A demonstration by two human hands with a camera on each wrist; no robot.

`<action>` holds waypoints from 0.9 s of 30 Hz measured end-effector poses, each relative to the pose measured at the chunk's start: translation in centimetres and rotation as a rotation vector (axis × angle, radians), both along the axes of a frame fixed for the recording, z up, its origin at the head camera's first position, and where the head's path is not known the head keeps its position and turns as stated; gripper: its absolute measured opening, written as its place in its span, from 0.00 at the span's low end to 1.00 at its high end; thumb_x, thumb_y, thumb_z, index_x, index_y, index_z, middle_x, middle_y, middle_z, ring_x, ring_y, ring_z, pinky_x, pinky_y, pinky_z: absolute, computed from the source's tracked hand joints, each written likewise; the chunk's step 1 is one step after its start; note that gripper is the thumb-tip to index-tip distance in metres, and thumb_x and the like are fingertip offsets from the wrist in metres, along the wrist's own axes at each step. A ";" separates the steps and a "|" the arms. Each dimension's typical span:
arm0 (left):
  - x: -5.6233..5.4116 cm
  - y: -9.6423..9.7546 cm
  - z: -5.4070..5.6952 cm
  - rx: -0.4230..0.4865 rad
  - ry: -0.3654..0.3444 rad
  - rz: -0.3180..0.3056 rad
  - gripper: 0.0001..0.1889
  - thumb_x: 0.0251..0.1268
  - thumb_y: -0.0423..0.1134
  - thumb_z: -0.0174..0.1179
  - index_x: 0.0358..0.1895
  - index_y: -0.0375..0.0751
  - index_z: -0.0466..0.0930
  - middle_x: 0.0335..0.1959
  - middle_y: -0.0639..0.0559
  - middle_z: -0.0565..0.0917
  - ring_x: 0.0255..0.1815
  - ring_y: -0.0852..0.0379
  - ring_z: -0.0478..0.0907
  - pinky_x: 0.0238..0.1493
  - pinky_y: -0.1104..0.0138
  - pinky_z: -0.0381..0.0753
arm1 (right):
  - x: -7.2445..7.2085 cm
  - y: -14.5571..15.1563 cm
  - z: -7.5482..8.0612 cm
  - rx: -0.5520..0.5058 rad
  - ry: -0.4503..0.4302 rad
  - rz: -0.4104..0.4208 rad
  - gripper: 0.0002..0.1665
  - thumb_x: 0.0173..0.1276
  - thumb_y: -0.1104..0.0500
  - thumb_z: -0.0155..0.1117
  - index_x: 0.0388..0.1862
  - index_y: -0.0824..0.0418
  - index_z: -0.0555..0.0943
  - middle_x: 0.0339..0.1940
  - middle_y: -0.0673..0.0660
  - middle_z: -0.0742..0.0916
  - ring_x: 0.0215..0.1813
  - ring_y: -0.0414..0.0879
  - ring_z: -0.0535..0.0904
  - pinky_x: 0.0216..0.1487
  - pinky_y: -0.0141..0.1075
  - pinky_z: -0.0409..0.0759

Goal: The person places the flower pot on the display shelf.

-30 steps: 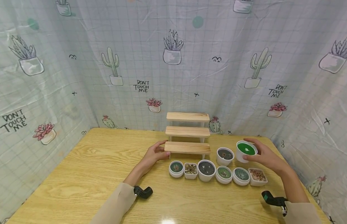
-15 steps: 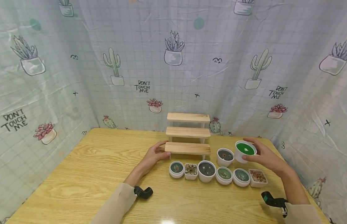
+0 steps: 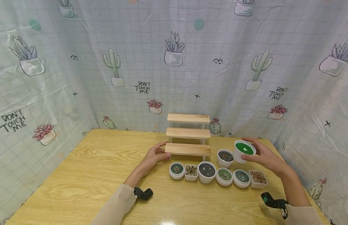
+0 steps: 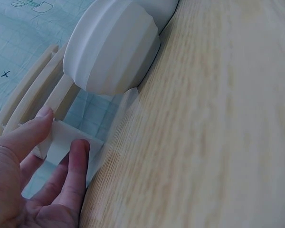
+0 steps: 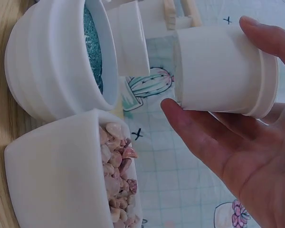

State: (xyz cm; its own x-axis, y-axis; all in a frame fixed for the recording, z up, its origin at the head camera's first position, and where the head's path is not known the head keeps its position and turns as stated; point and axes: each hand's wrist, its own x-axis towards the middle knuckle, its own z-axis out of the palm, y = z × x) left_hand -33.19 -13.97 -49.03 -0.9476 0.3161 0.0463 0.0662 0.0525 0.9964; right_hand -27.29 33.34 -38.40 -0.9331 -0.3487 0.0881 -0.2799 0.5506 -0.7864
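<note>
My right hand [image 3: 265,156] grips a round white pot [image 5: 223,71] between thumb and fingers. Bright green fill shows at its top in the head view, and its side is seen in the right wrist view. A small three-step display stand [image 3: 188,149] has pale wooden boards on clear supports. At the left end of its lowest board, my left hand [image 3: 155,157] holds on, thumb against the board's end and fingers by the clear panel [image 4: 61,142]. Just left of the held pot stands a white pot with dark grey fill [image 3: 225,158].
In front of the stand runs a row of small white pots: a round green one [image 3: 177,170], a square pebbled one [image 3: 191,172], a larger dark-filled one [image 3: 206,172], two more round ones, and a square pot of pinkish stones [image 3: 258,178]. A printed curtain [image 3: 196,78] hangs behind the wooden table [image 3: 106,168].
My right hand has moved slightly left and up with the green-filled pot. My left hand stays at the stand's lowest board.
</note>
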 end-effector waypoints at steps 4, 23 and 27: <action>0.0 0.0 0.0 -0.003 0.000 0.001 0.39 0.70 0.39 0.68 0.80 0.47 0.61 0.57 0.37 0.82 0.49 0.52 0.87 0.54 0.62 0.86 | 0.1 -0.2 0.1 -0.025 -0.005 0.003 0.43 0.75 0.57 0.66 0.81 0.63 0.57 0.69 0.69 0.72 0.52 0.33 0.79 0.47 0.32 0.83; 0.1 0.2 -0.1 0.012 -0.006 0.015 0.40 0.69 0.39 0.70 0.80 0.45 0.61 0.56 0.38 0.82 0.48 0.54 0.87 0.56 0.62 0.86 | 0.3 -1.4 0.4 -0.024 -0.009 -0.004 0.46 0.75 0.55 0.67 0.82 0.63 0.55 0.68 0.70 0.74 0.52 0.36 0.79 0.45 0.33 0.83; 0.1 0.2 0.1 0.015 -0.010 0.023 0.39 0.68 0.38 0.70 0.80 0.46 0.61 0.55 0.38 0.83 0.47 0.55 0.87 0.55 0.62 0.86 | 0.4 -1.9 0.3 -0.025 0.008 -0.011 0.45 0.74 0.54 0.68 0.82 0.61 0.57 0.68 0.67 0.75 0.53 0.36 0.78 0.46 0.32 0.83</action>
State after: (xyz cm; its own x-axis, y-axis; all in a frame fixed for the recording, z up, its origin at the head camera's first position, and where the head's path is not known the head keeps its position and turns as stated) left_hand -33.04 -13.75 -48.88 -0.9550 0.2937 0.0419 0.0557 0.0387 0.9977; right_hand -26.93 31.41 -38.06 -0.9361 -0.3359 0.1042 -0.2803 0.5340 -0.7976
